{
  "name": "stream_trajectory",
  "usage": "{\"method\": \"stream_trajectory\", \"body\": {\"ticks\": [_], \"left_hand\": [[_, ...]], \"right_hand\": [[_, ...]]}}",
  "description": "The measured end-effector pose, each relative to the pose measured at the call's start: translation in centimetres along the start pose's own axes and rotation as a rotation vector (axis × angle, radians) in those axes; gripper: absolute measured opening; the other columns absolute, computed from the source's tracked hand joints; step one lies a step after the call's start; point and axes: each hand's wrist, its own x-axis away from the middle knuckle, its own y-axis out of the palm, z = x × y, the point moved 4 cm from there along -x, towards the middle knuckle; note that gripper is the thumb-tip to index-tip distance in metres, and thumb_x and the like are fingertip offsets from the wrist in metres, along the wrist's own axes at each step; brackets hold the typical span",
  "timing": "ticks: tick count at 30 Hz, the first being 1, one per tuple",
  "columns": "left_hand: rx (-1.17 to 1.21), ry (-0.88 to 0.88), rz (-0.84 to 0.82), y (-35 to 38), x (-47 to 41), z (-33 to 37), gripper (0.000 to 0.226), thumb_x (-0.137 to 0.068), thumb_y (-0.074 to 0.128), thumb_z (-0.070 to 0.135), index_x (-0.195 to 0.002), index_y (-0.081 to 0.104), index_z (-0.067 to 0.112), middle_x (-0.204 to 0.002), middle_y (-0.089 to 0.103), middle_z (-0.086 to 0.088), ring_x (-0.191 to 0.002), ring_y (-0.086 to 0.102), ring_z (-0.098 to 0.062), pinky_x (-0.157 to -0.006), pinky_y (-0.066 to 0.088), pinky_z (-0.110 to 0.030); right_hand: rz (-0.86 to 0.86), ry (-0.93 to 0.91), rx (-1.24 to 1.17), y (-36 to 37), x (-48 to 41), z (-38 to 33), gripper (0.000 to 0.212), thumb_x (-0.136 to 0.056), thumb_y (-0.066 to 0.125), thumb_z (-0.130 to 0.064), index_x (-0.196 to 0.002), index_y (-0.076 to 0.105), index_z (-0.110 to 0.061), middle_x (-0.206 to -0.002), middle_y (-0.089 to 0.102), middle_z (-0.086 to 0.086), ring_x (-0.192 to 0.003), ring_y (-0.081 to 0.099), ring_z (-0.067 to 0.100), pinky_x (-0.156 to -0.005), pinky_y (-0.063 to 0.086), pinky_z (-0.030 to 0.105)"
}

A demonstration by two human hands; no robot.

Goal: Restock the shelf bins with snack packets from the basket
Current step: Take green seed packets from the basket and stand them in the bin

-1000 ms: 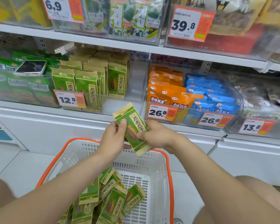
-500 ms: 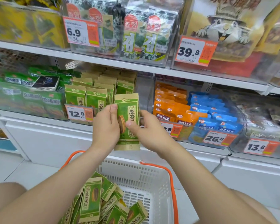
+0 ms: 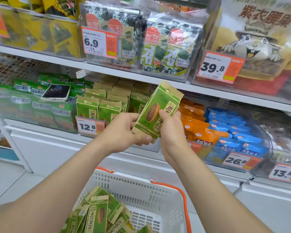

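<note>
Both hands hold one green and tan sunflower seed packet (image 3: 155,109), tilted right, in front of the middle shelf. My left hand (image 3: 123,132) grips its lower left edge and my right hand (image 3: 170,132) pinches its right side. Behind it stands the clear shelf bin (image 3: 107,105) with rows of the same packets, upright, under a 12.8 price tag (image 3: 90,126). Below, the white basket with an orange rim (image 3: 141,187) carries several more of these packets (image 3: 97,214) in a loose heap.
A phone (image 3: 57,92) lies on green snack bags in the left bin. Orange packets (image 3: 198,130) and blue packets (image 3: 238,137) fill the bin to the right. Seaweed packs (image 3: 160,47) sit on the shelf above. White cabinet fronts run below the shelf.
Both hands have lifted the packet from just above the basket up to the shelf bin's height, and it now leans right. The view has tilted upward.
</note>
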Motion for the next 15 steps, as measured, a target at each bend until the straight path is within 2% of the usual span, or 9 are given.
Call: {"method": "stream_trajectory", "body": {"ticks": [4, 6, 8, 10, 11, 13, 15], "left_hand": [[0.005, 0.043, -0.085, -0.4, -0.2, -0.3, 0.033, -0.082, 0.083, -0.005, -0.111, 0.075, 0.009, -0.096, 0.081, -0.004, -0.093, 0.079, -0.017, -0.077, 0.058, -0.02], [-0.081, 0.058, -0.053, -1.3, -0.5, -0.5, 0.029, -0.082, 0.086, 0.001, -0.106, 0.077, 0.013, -0.093, 0.082, 0.001, -0.09, 0.078, -0.012, -0.074, 0.057, -0.019], [-0.292, 0.059, 0.118, -2.9, -1.0, -1.3, 0.024, -0.079, 0.091, 0.012, -0.095, 0.078, 0.024, -0.084, 0.08, 0.006, -0.079, 0.076, -0.008, -0.075, 0.061, -0.031], [-0.499, 0.042, 0.339, -4.6, -1.4, -1.7, 0.023, -0.078, 0.092, 0.019, -0.085, 0.072, 0.03, -0.079, 0.072, 0.01, -0.072, 0.069, -0.007, -0.078, 0.06, -0.037], [-0.574, 0.047, 0.429, -5.3, -1.4, -1.7, 0.024, -0.079, 0.091, 0.022, -0.084, 0.069, 0.031, -0.081, 0.068, 0.011, -0.074, 0.066, -0.009, -0.079, 0.059, -0.038], [-0.705, 0.055, 0.557, -6.2, -1.5, -1.4, 0.027, -0.081, 0.088, 0.026, -0.087, 0.062, 0.034, -0.095, 0.059, 0.009, -0.092, 0.06, -0.018, -0.086, 0.053, -0.041], [-0.811, 0.036, 0.637, -6.6, -1.7, -1.4, 0.036, -0.078, 0.088, 0.033, -0.096, 0.057, 0.034, -0.111, 0.047, 0.005, -0.111, 0.048, -0.026, -0.095, 0.04, -0.044]], "right_hand": [[-0.028, 0.11, 0.027, 0.2, -1.1, 1.3, 0.023, -0.109, 0.046, -0.028, -0.131, 0.052, -0.023, -0.12, 0.073, 0.006, -0.108, 0.072, 0.029, -0.094, 0.058, 0.053], [-0.055, 0.059, 0.089, 0.4, -1.3, 1.2, 0.022, -0.108, 0.048, -0.027, -0.13, 0.051, -0.023, -0.121, 0.072, 0.002, -0.111, 0.071, 0.025, -0.1, 0.055, 0.055], [-0.057, -0.085, 0.158, 0.3, -1.4, 0.5, 0.022, -0.108, 0.051, -0.023, -0.129, 0.046, -0.025, -0.121, 0.069, -0.005, -0.113, 0.068, 0.016, -0.103, 0.053, 0.05], [-0.047, -0.293, 0.308, 0.1, -1.2, -0.4, 0.026, -0.107, 0.052, -0.017, -0.127, 0.041, -0.027, -0.119, 0.064, -0.012, -0.11, 0.063, 0.005, -0.102, 0.052, 0.043], [-0.04, -0.407, 0.405, 0.2, -1.1, -0.8, 0.029, -0.106, 0.053, -0.014, -0.128, 0.039, -0.026, -0.117, 0.063, -0.014, -0.108, 0.062, 0.003, -0.099, 0.051, 0.039], [-0.019, -0.575, 0.537, 0.5, -1.4, -1.0, 0.032, -0.103, 0.055, -0.008, -0.127, 0.038, -0.022, -0.115, 0.065, -0.008, -0.103, 0.062, 0.009, -0.088, 0.05, 0.034], [-0.031, -0.605, 0.617, 1.0, -2.3, -0.4, 0.033, -0.101, 0.057, -0.006, -0.125, 0.039, -0.021, -0.11, 0.066, -0.005, -0.097, 0.061, 0.013, -0.076, 0.046, 0.025]]}}
